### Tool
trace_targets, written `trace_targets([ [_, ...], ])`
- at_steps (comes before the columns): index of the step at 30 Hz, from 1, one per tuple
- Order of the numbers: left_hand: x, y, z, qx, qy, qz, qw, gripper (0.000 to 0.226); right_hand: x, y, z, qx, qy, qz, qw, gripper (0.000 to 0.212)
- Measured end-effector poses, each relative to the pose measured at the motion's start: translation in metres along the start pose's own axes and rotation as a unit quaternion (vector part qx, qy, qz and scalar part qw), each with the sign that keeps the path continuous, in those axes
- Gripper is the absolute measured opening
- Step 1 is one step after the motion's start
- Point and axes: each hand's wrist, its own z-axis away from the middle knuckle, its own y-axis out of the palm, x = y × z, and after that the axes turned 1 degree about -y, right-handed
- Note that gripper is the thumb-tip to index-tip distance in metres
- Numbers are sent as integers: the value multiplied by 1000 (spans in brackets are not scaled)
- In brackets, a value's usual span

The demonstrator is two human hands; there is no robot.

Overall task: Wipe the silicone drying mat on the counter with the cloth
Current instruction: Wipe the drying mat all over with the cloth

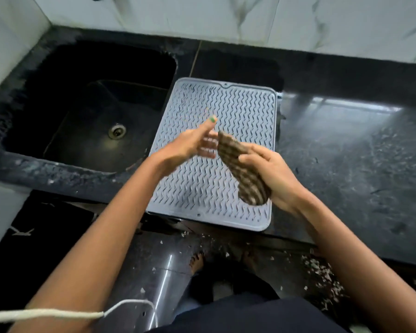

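Right grip [269,174] clutches the striped cloth [240,167] above the grey silicone drying mat [226,106]; left grip [190,145], fingers loose and blurred, hovers just beside it.

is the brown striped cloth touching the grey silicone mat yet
Apart: the head view shows the brown striped cloth held up in the right hand, above the grey silicone mat.

Home kitchen — dark speckled stone counter [346,164] with sunken black sink [94,111], metal drain [117,131] in basin; white marble-look wall tiles [226,18] behind; grey ridged drying mat [226,111] beside sink; bare feet [197,261] on glossy dark floor [159,260] strewn with pale scraps.
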Motion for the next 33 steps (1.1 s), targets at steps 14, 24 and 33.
trace_targets([
  [14, -2, 47, 25, -125, 75, 422, 895, 35, 19, -5, 8, 1, 30, 106, 994, 31],
  [24, -5, 40, 28, -194, 71, 336, 919, 34, 23, -1, 0, -27, -23, -48, 998, 14],
  [33, -2, 43, 26, -252, 144, 24, 957, 95, 38, 5, -10, -52, -65, -43, 996, 15],
])
